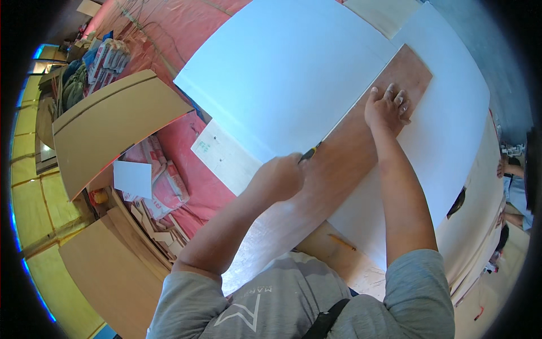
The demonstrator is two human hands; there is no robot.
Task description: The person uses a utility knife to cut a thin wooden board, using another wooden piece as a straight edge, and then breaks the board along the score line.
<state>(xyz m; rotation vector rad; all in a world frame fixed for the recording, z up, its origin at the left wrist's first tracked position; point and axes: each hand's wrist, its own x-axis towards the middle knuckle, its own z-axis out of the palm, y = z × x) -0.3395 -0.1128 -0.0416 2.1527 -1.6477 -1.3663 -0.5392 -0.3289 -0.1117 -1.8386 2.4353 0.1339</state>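
Observation:
My left hand (287, 176) is closed around a utility knife (310, 152) with a yellow and black body. The knife's tip end meets the edge of a long brown wooden board (353, 161), which lies slantwise over white sheets. My right hand (388, 108) rests flat on the upper part of that board, its fingers spread. Along the board's left edge stretches a large white sheet (282, 73), and a second white sheet (446, 118) extends under and to the right of the board. The blade is too small to make out.
A thin yellow-handled tool (342, 242) lies near my body. To the left stand brown panels (121, 124), stacked sacks (107, 62) and wood offcuts (158, 229). Red sheeting (197, 164) covers the floor there. At the far right, other people's arms (512, 169) show beside a pale surface.

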